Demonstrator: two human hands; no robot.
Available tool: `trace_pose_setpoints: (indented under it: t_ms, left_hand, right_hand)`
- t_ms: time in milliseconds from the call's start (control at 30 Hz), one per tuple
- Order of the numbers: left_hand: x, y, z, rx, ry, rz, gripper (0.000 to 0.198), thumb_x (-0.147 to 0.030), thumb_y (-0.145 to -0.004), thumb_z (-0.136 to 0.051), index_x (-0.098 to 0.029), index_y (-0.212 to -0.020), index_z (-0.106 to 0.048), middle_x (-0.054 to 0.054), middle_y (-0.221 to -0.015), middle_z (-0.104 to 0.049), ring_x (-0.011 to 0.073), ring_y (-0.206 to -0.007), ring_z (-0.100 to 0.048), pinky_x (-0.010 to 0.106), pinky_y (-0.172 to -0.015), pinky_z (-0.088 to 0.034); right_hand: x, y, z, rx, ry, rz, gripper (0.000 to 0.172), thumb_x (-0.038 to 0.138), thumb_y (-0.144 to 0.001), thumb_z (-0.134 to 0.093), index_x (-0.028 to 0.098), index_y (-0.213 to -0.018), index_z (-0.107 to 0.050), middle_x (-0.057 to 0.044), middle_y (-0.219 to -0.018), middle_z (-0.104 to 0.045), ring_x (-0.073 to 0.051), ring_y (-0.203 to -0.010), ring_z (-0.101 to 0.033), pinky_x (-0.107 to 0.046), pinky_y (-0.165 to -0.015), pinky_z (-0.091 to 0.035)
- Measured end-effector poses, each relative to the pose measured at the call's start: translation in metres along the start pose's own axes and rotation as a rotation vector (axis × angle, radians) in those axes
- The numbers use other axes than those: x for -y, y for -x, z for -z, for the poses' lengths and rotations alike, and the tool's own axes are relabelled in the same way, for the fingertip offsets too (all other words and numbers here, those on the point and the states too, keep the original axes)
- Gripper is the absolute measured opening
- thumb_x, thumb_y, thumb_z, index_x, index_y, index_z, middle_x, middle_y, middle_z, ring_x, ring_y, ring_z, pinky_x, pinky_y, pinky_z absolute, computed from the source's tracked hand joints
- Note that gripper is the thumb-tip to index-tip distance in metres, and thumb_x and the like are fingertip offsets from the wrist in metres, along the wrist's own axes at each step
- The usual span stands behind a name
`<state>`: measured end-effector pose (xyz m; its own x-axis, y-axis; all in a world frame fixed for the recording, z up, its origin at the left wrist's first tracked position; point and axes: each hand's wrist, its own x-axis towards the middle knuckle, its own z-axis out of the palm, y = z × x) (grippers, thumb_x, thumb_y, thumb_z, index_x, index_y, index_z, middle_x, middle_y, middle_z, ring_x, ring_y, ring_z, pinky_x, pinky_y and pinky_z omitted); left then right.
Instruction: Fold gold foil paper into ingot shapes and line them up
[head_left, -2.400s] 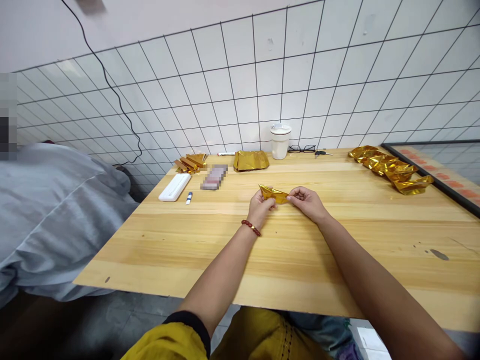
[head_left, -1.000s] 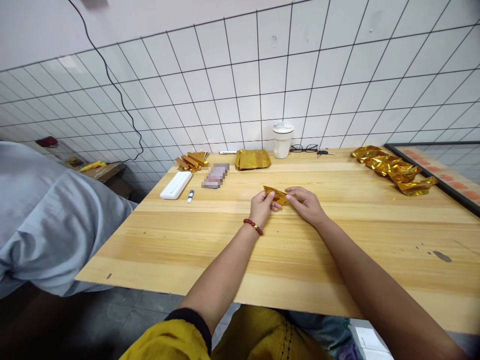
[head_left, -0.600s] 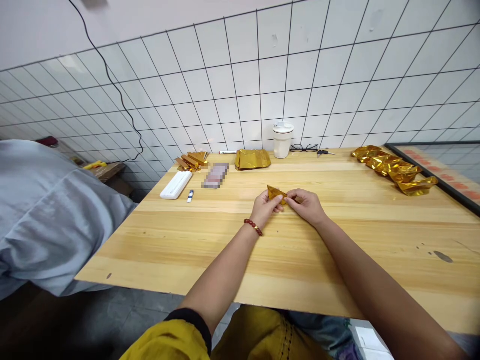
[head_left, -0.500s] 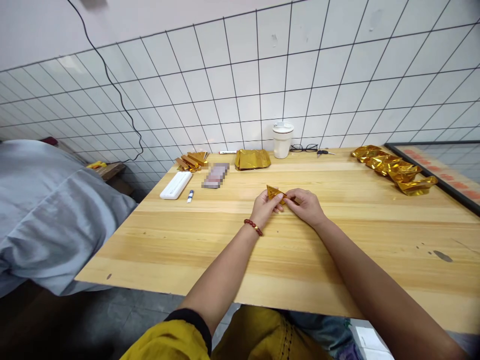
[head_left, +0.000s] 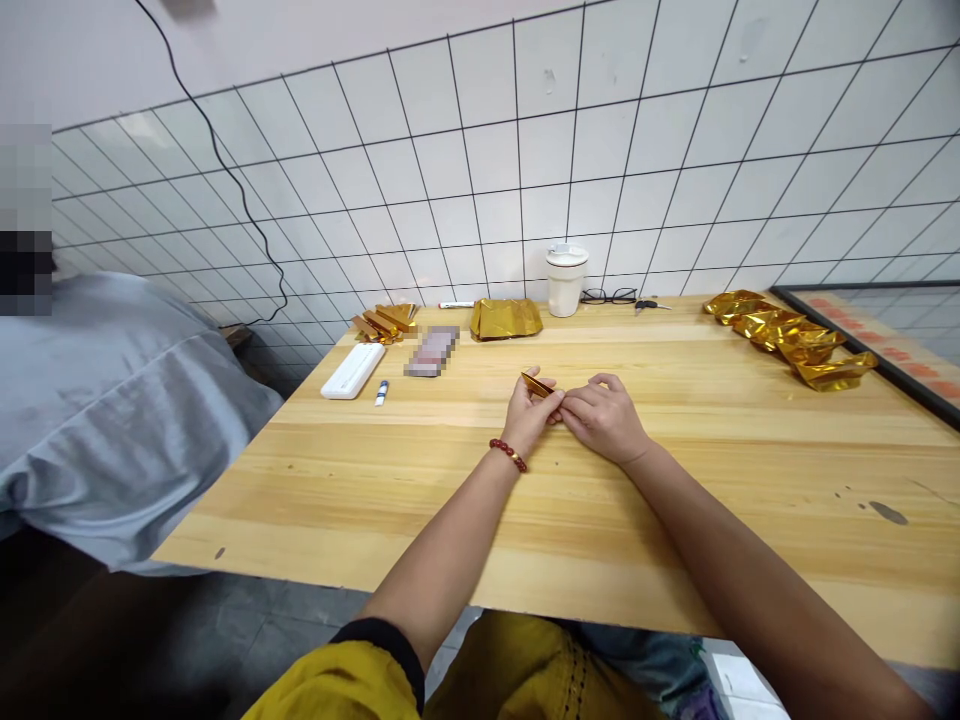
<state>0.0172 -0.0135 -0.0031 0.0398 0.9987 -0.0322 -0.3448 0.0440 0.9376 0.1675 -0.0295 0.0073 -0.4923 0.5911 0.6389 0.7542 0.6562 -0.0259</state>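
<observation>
My left hand (head_left: 529,412), with a red bead bracelet at the wrist, pinches a folded piece of gold foil paper (head_left: 537,385) above the middle of the wooden table. The piece is narrow and pointed, tilted up to the left. Against its lower right end presses my right hand (head_left: 604,415), fingers bent together and hiding that end. A flat stack of gold foil paper (head_left: 506,320) lies behind my hands. Folded gold foil strips (head_left: 384,323) are piled at the back left. To the right stretches a row of folded gold foil shapes (head_left: 787,338).
On the table (head_left: 360,500) are a white power bank (head_left: 353,370), a small glue stick (head_left: 382,392), a blurred-out flat object (head_left: 433,352), a marker, a white lidded cup (head_left: 565,280), glasses and keys. A black-framed panel borders the right. A person in grey (head_left: 127,420) is at left.
The gold foil piece has turned from a broad triangle to a narrow edge-on sliver. My right hand has rolled over toward my left. The person in grey has shifted at the left.
</observation>
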Motion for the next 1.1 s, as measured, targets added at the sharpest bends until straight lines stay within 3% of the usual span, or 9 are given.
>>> trace_pose_setpoints:
  t_ms: [200,400,600,733,867,933,1033,1100]
  left_hand:
    - [0.000,0.001,0.000,0.015,-0.003,-0.004,0.061,-0.010,-0.066,-0.074,-0.021,-0.122,-0.049,0.001,-0.104,-0.066,0.0041,-0.050,-0.056,0.021,-0.051,-0.048]
    - [-0.001,0.001,0.000,-0.005,0.022,-0.031,0.071,-0.007,-0.061,-0.062,-0.021,-0.129,-0.045,0.003,-0.107,-0.067,0.0037,-0.047,-0.052,0.022,-0.051,-0.046]
    - [-0.003,-0.005,0.004,-0.142,0.072,-0.031,0.039,-0.021,-0.069,-0.058,-0.015,-0.108,-0.059,0.004,-0.090,-0.069,0.0070,-0.051,-0.052,0.019,-0.046,-0.038]
    - [-0.005,-0.007,0.006,-0.152,0.069,-0.039,0.025,-0.024,-0.070,-0.052,-0.014,-0.089,-0.063,0.006,-0.087,-0.070,0.0076,-0.050,-0.054,0.020,-0.048,-0.039]
    - [-0.005,-0.006,0.004,-0.133,0.067,-0.047,0.021,-0.022,-0.071,-0.049,-0.014,-0.084,-0.063,0.006,-0.086,-0.071,0.0096,-0.050,-0.057,0.022,-0.048,-0.042]
    - [-0.005,-0.005,0.003,-0.108,0.028,-0.062,0.021,-0.021,-0.071,-0.049,-0.014,-0.084,-0.064,0.006,-0.085,-0.071,0.0103,-0.051,-0.058,0.022,-0.048,-0.043]
    - [-0.003,-0.001,-0.001,-0.033,-0.060,-0.123,0.021,-0.019,-0.073,-0.051,-0.014,-0.087,-0.068,0.006,-0.085,-0.070,0.0121,-0.060,-0.061,0.022,-0.053,-0.048]
    - [-0.002,0.003,-0.002,0.024,-0.105,-0.177,0.020,-0.018,-0.074,-0.055,-0.016,-0.088,-0.070,0.006,-0.093,-0.069,0.0140,-0.072,-0.063,0.022,-0.058,-0.050]
  right_hand:
    - [0.000,0.001,-0.001,-0.026,0.008,0.004,0.028,0.022,-0.096,-0.049,0.025,-0.078,-0.070,-0.002,-0.086,-0.077,-0.016,-0.074,-0.062,-0.040,-0.096,-0.036]
    - [0.003,-0.002,0.004,0.004,0.020,0.060,0.030,0.023,-0.098,-0.047,0.026,-0.078,-0.069,-0.002,-0.085,-0.075,-0.017,-0.076,-0.060,-0.042,-0.100,-0.034]
    - [0.009,-0.002,0.004,0.029,0.031,0.105,0.026,0.023,-0.098,-0.046,0.026,-0.088,-0.070,-0.002,-0.093,-0.076,-0.019,-0.084,-0.062,-0.043,-0.104,-0.032]
    - [0.004,0.003,-0.004,-0.048,-0.048,-0.039,0.019,0.029,-0.095,-0.052,0.026,-0.091,-0.070,-0.003,-0.096,-0.076,-0.020,-0.087,-0.065,-0.046,-0.103,-0.033]
    - [-0.004,0.005,-0.012,-0.166,-0.118,-0.240,0.017,0.028,-0.093,-0.054,0.025,-0.080,-0.065,-0.004,-0.092,-0.075,-0.021,-0.084,-0.066,-0.044,-0.094,-0.039]
    - [-0.007,0.006,-0.015,-0.237,-0.170,-0.316,0.010,0.032,-0.090,-0.060,0.024,-0.083,-0.061,-0.007,-0.099,-0.073,-0.022,-0.088,-0.066,-0.042,-0.087,-0.043]
    - [-0.007,0.005,-0.018,-0.312,-0.227,-0.421,0.026,0.041,-0.082,-0.068,0.023,-0.099,-0.058,-0.012,-0.112,-0.068,-0.024,-0.084,-0.065,-0.040,-0.079,-0.047]
    - [-0.006,0.004,-0.020,-0.307,-0.228,-0.453,0.032,0.044,-0.082,-0.068,0.022,-0.104,-0.058,-0.012,-0.111,-0.069,-0.024,-0.080,-0.065,-0.041,-0.078,-0.047]
